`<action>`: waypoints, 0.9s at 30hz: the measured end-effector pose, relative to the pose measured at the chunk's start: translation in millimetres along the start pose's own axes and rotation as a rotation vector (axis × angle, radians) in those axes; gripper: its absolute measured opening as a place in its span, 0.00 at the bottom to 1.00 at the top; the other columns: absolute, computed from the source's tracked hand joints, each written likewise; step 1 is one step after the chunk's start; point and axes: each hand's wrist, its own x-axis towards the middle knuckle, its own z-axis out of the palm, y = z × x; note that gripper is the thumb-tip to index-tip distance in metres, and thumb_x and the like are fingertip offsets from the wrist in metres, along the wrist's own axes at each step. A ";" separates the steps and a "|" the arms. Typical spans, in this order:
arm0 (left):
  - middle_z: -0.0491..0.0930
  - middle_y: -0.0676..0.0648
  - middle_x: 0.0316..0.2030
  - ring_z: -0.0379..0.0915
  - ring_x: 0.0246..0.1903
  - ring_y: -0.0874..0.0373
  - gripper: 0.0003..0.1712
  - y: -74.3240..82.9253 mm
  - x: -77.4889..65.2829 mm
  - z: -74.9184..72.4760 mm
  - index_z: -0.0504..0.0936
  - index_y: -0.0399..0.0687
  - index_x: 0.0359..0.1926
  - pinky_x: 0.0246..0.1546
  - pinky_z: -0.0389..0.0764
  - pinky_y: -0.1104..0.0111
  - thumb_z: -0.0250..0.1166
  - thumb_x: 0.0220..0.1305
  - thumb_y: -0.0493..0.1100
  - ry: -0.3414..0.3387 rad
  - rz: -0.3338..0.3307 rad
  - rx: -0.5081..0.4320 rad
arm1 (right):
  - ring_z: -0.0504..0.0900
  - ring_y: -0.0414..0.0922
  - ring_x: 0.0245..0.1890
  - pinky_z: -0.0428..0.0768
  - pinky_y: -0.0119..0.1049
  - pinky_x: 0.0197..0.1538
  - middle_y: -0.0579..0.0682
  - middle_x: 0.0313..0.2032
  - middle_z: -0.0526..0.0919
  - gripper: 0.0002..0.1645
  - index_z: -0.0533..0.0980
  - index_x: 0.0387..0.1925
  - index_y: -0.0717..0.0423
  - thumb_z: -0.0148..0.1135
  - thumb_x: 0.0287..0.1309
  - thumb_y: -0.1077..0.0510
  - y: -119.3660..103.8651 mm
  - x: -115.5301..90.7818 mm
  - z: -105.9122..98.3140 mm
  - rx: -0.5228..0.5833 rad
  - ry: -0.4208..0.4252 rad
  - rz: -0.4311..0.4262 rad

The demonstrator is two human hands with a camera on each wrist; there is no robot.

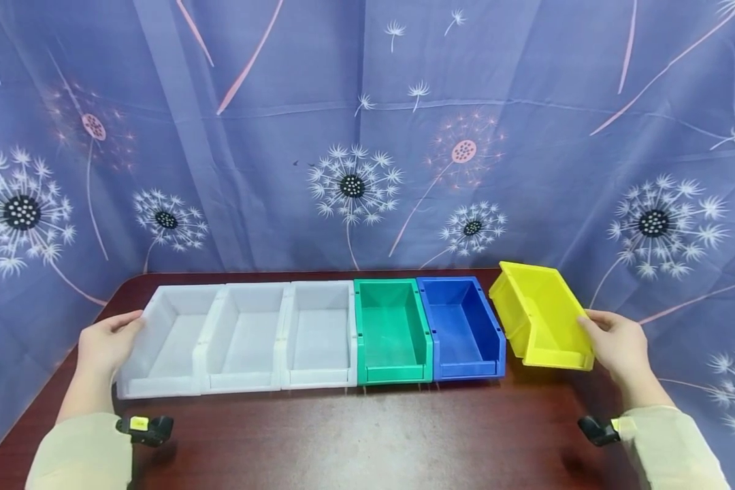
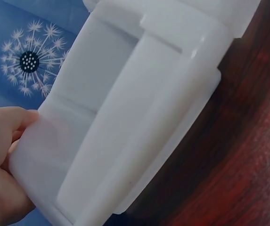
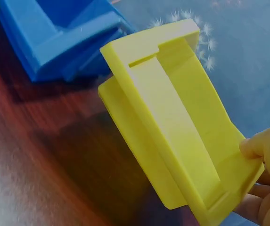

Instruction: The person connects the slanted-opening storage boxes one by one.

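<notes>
My left hand [image 1: 107, 347] grips the outer side wall of the leftmost white plastic storage bin [image 1: 162, 387], thumb at its top edge. In the left wrist view, the thumb [image 2: 19, 117] lies against that wall. On the far right, my right hand [image 1: 621, 344] pinches the right wall of a yellow storage bin [image 1: 510, 309], which is tilted and held apart from the row. The right wrist view shows the thumb [image 3: 255, 146] inside the yellow wall and fingers behind it. Next to the yellow bin stands a blue bin [image 1: 469, 369].
Two more white bins [image 1: 241, 382] [image 1: 318, 378] and a green bin [image 1: 395, 374] stand side by side between the leftmost white bin and the blue one. They rest on a dark red wooden table [image 1: 355, 442]. A blue dandelion-print curtain [image 1: 269, 170] hangs behind and at the sides.
</notes>
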 end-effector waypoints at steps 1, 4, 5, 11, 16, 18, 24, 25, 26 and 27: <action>0.58 0.32 0.68 0.57 0.64 0.34 0.33 -1.9 0.8 -0.2 0.64 0.42 0.67 0.59 0.64 0.43 0.47 0.69 0.57 -0.007 -0.005 -0.015 | 0.70 0.22 0.23 0.76 0.22 0.25 0.73 0.49 0.78 0.32 0.70 0.56 0.73 0.50 0.67 0.48 -2.8 0.3 -0.2 0.014 -0.005 -0.004; 0.55 0.35 0.70 0.56 0.65 0.36 0.37 -8.5 3.2 -0.6 0.63 0.45 0.68 0.61 0.63 0.43 0.50 0.66 0.62 -0.034 -0.030 -0.075 | 0.73 0.23 0.24 0.77 0.22 0.25 0.74 0.50 0.76 0.32 0.70 0.57 0.74 0.50 0.67 0.48 -9.8 1.4 -1.8 0.042 -0.012 -0.015; 0.54 0.35 0.71 0.56 0.64 0.37 0.38 -10.7 4.2 -0.6 0.62 0.47 0.69 0.61 0.64 0.44 0.50 0.65 0.63 -0.041 -0.041 -0.097 | 0.73 0.24 0.24 0.77 0.22 0.26 0.74 0.50 0.76 0.32 0.69 0.57 0.74 0.50 0.67 0.48 -11.8 1.6 -2.6 0.046 -0.014 -0.019; 0.51 0.38 0.72 0.60 0.60 0.44 0.41 -18.5 7.3 -0.5 0.59 0.55 0.71 0.63 0.64 0.47 0.54 0.61 0.67 -0.088 -0.090 -0.180 | 0.71 0.22 0.25 0.77 0.22 0.26 0.75 0.50 0.76 0.31 0.70 0.57 0.74 0.50 0.67 0.49 -19.3 2.4 -5.7 0.051 -0.020 -0.046; 0.61 0.46 0.68 0.69 0.45 0.63 0.41 -20.4 7.0 0.3 0.61 0.56 0.70 0.53 0.74 0.59 0.56 0.60 0.67 -0.094 -0.097 -0.203 | 0.71 0.22 0.24 0.77 0.22 0.26 0.74 0.49 0.77 0.30 0.71 0.55 0.75 0.51 0.67 0.50 -21.2 5.0 -4.7 0.044 -0.014 -0.077; 0.68 0.50 0.62 0.66 0.38 0.73 0.41 -21.6 6.7 0.2 0.62 0.55 0.70 0.44 0.77 0.69 0.57 0.60 0.66 -0.097 -0.090 -0.214 | 0.72 0.22 0.24 0.77 0.23 0.26 0.74 0.48 0.77 0.30 0.71 0.55 0.75 0.51 0.67 0.50 -21.6 5.6 -3.7 0.042 -0.019 -0.078; 0.65 0.44 0.63 0.66 0.39 0.70 0.42 -21.5 6.8 0.9 0.61 0.54 0.70 0.45 0.77 0.65 0.56 0.60 0.67 -0.091 -0.095 -0.198 | 0.72 0.23 0.25 0.78 0.24 0.26 0.74 0.49 0.77 0.30 0.71 0.55 0.74 0.51 0.67 0.50 -25.7 5.7 -4.7 0.040 -0.032 -0.071; 0.63 0.42 0.64 0.66 0.40 0.68 0.42 -21.1 6.7 1.0 0.61 0.54 0.70 0.49 0.76 0.60 0.55 0.60 0.68 -0.087 -0.099 -0.192 | 0.73 0.24 0.25 0.78 0.24 0.26 0.74 0.49 0.77 0.30 0.71 0.55 0.74 0.51 0.67 0.49 -26.8 5.9 -5.3 0.042 -0.037 -0.068; 0.62 0.41 0.66 0.66 0.42 0.67 0.43 -21.0 6.5 1.0 0.61 0.54 0.70 0.52 0.74 0.56 0.55 0.60 0.68 -0.084 -0.102 -0.191 | 0.74 0.26 0.26 0.79 0.25 0.26 0.74 0.50 0.77 0.31 0.71 0.55 0.74 0.51 0.67 0.49 -28.0 6.1 -6.0 0.043 -0.041 -0.066; 0.61 0.41 0.67 0.66 0.42 0.66 0.43 -20.8 6.4 0.8 0.61 0.54 0.70 0.53 0.73 0.54 0.55 0.60 0.68 -0.083 -0.106 -0.193 | 0.75 0.28 0.26 0.80 0.26 0.26 0.74 0.50 0.77 0.31 0.71 0.55 0.74 0.51 0.67 0.48 -29.1 6.5 -7.0 0.039 -0.044 -0.063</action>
